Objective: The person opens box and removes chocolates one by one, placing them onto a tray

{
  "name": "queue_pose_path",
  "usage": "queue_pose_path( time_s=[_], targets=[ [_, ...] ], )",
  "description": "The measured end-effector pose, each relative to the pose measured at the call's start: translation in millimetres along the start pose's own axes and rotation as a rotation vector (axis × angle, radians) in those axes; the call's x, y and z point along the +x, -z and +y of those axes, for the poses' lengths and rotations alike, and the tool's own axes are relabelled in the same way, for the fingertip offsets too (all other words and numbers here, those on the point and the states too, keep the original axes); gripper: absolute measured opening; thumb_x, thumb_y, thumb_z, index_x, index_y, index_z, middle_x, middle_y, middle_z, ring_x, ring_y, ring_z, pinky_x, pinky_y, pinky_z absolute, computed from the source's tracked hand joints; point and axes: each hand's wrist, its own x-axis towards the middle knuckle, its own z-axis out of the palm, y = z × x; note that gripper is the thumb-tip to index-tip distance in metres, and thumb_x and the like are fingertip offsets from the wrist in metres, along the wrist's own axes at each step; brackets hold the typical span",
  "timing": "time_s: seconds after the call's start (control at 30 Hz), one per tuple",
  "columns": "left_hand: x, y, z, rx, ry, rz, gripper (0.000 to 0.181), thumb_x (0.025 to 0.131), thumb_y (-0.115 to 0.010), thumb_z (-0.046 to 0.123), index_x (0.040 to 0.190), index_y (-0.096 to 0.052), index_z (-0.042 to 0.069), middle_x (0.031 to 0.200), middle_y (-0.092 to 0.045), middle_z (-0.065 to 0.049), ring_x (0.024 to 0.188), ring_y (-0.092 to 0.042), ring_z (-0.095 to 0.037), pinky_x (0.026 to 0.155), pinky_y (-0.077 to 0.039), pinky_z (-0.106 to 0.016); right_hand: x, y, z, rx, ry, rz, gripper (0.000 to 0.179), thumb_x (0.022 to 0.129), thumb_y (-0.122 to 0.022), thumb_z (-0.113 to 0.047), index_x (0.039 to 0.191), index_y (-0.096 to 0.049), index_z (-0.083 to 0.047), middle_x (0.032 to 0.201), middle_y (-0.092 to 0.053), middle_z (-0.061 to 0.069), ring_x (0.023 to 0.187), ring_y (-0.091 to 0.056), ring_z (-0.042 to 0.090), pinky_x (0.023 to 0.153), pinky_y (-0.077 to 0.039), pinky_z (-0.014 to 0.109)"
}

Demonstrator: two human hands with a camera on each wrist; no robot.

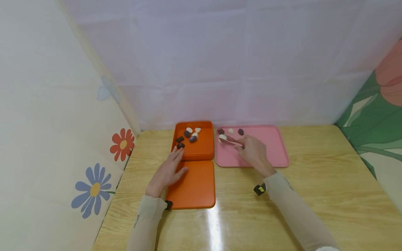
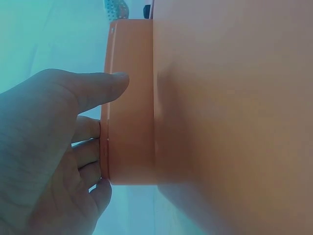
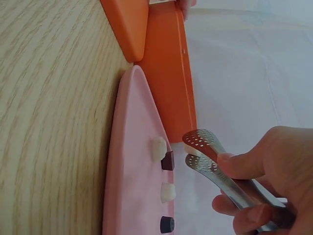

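My right hand grips metal tongs with perforated, spoon-shaped tips. A small white piece sits between those tips, above the pink tray in the right wrist view. On the tray lie dark pieces and white pieces near the far edge. My left hand has its fingers at the front left corner of the orange box, thumb spread apart, touching the rim. Several dark pieces and white pieces lie inside that box, mostly toward its left and back.
An orange lid-like panel lies flat in front of the box, partly under my left hand in the head view. The pink tray stands close beside the box on the wooden table. A pale cloth wall rises behind both.
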Motion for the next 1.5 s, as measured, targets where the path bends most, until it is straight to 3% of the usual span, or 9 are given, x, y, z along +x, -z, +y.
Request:
queue_pose_path(
  time_s=[0.23,0.8,1.3,1.5],
  targets=[
    [-0.3,-0.3,0.1,-0.002,0.001,-0.010,0.077,0.105,-0.071,0.030,0.164,-0.035,-0.004,0.172,-0.033,-0.022,0.164,-0.020,-0.041,0.126,-0.033,-0.060,-2.5,-3,11,-0.036,-0.035,-0.008,0.024,0.096,-0.080,-0.032,0.113,-0.085,-0.015,0.082,-0.063,0.003,0.063,-0.052,0.018,0.050,-0.043,0.031],
    [0.3,-2.7,0.3,-0.006,-0.004,-0.003,0.077,0.105,-0.072,0.030,0.164,-0.036,-0.005,0.172,-0.034,-0.022,0.164,-0.020,-0.042,0.125,-0.035,-0.061,-4.5,-11,27,0.005,-0.131,-0.047,0.027,0.096,-0.079,-0.028,0.117,-0.084,-0.012,0.088,-0.066,0.008,0.061,-0.053,0.016,0.048,-0.042,0.028],
    [0.8,-2.5,-1.0,-0.014,-0.001,-0.003,0.077,0.105,-0.071,0.031,0.164,-0.035,-0.004,0.172,-0.033,-0.021,0.164,-0.020,-0.041,0.125,-0.034,-0.060,-3.4,-8,33,-0.008,-0.147,-0.044,0.036,0.097,-0.078,-0.031,0.129,-0.079,-0.012,0.094,-0.067,0.011,0.059,-0.053,0.015,0.046,-0.042,0.026],
    [0.2,-1.2,-1.0,-0.013,0.001,-0.001,0.077,0.105,-0.072,0.030,0.164,-0.036,-0.005,0.172,-0.034,-0.022,0.164,-0.020,-0.042,0.125,-0.035,-0.061,-3.9,-1,31,0.030,-0.144,-0.019,0.038,0.098,-0.075,-0.030,0.132,-0.078,-0.013,0.088,-0.063,0.010,0.056,-0.051,0.015,0.043,-0.041,0.026]
  ],
)
